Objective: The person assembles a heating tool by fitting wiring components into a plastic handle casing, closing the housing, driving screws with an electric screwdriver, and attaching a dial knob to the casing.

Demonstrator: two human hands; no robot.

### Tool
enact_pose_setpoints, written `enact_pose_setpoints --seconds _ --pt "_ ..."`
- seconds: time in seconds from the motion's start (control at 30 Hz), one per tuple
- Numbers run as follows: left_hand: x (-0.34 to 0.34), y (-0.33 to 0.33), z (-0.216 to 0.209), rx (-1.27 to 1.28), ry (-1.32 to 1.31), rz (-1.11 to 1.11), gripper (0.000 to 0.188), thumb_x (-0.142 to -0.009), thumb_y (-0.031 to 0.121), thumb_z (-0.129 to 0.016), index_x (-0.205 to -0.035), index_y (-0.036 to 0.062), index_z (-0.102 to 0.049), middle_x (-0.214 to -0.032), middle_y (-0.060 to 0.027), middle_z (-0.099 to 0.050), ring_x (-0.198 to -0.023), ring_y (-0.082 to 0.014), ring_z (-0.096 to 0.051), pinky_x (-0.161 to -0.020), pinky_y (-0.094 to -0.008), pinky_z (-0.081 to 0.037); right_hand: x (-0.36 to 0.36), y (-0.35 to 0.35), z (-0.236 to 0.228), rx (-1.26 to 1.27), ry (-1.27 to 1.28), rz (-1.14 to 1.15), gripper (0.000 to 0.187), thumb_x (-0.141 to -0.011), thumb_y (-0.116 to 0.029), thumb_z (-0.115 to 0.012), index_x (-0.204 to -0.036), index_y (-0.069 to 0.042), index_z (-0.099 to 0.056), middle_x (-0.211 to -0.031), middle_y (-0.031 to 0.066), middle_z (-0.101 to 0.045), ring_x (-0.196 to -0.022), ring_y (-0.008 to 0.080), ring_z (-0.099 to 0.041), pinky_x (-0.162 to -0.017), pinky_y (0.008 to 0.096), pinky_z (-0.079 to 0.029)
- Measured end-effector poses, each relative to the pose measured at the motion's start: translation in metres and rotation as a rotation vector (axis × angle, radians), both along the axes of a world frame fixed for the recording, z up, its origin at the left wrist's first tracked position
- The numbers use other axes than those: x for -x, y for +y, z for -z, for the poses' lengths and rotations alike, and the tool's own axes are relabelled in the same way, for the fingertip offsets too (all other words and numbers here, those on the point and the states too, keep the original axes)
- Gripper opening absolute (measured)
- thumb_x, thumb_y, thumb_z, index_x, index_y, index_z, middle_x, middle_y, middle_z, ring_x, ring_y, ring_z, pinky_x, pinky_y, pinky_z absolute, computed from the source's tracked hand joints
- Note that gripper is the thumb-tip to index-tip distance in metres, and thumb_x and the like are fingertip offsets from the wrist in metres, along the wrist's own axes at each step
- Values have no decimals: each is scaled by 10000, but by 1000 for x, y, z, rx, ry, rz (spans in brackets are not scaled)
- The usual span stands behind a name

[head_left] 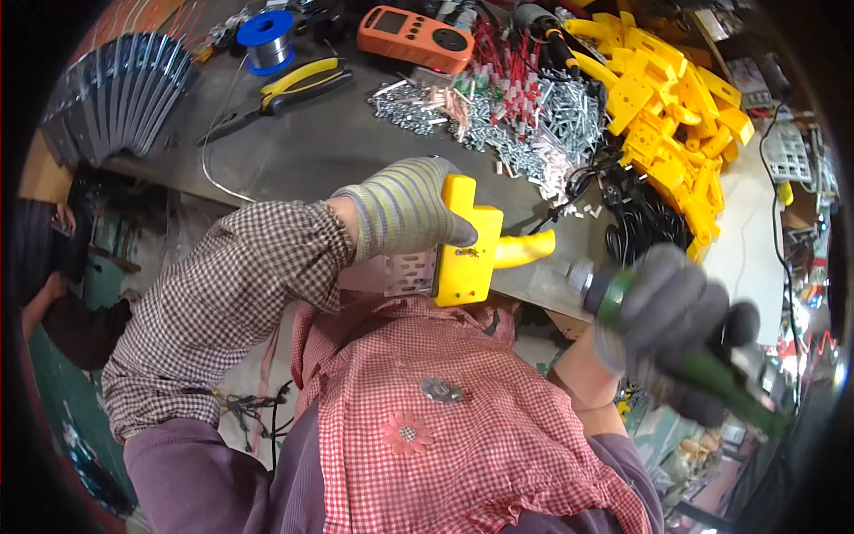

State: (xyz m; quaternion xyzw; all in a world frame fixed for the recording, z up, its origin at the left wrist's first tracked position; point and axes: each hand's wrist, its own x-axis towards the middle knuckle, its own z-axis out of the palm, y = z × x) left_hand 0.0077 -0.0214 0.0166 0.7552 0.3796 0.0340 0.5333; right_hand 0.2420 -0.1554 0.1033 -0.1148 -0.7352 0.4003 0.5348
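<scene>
Judging by what shows, the piece in hand is part-assembled: the yellow handled housing (471, 267), on the near side of the orange multimeter (414, 40) and a little to its right, has a perforated metal plate (409, 274) against it. Whether the two are fastened is hard to say; the dark spots on the yellow face could be screw heads or bare holes. Much seems left beyond this piece, since more yellow plastic parts (658, 107) lie heaped well to the right of the multimeter, and loose screws (569, 116) are spread to its near right. Black cables (645, 218) lie bundled farther out on that same side, and none can be seen joined to the housing.

The left hand (400, 205), in a striped glove, is gripping the housing: its thumb presses on the yellow face, while the other fingers are hidden, so how far they curl can't be made out. The right hand (672, 298), in a dark grey glove, is well to the near right of the multimeter, its fingers wrapped around a green power tool (734, 392). Blur hides the exact finger placing, but the grip looks firm, and the tool's nose is apart from the housing
</scene>
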Motion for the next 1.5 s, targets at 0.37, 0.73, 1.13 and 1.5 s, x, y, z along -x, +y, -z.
enact_pose_setpoints --seconds 0.37,0.73,1.13,1.5 --pt "-5 -11 28 -645 -110 -141 635 -851 358 -771 -1391 61 -618 -1279 -238 -617 -1183 -437 -596 -1036 -529 -474 -32 72 103 -54 215 849 821 -866 -688 -750 -1367 -66 -560 -782 74 -585 -688 234 -593 -630 371 -529" --pt "-3 -10 27 -729 -371 -276 522 -823 249 -798 -1298 64 -688 -1196 -210 -658 -1127 -408 -613 -998 -514 -486 -29 69 79 -127 317 633 908 -853 -741 -735 -1405 -48 -533 -766 85 -612 -680 241 -618 -611 383 -543" --pt "-40 -17 6 -896 -566 -142 249 -763 193 -870 -975 103 -772 -902 -69 -715 -851 -291 -676 -828 -440 -523 3 24 22 -203 392 397 931 -902 -798 -614 -1504 -94 -528 -827 33 -643 -671 204 -649 -621 363 -541" --pt "-30 -23 -2 -929 -555 -90 158 -729 130 -877 -860 102 -793 -839 -50 -712 -836 -276 -673 -737 -407 -536 0 15 16 -187 343 341 888 -942 -747 -610 -1508 -69 -516 -878 56 -676 -695 216 -675 -633 382 -570"
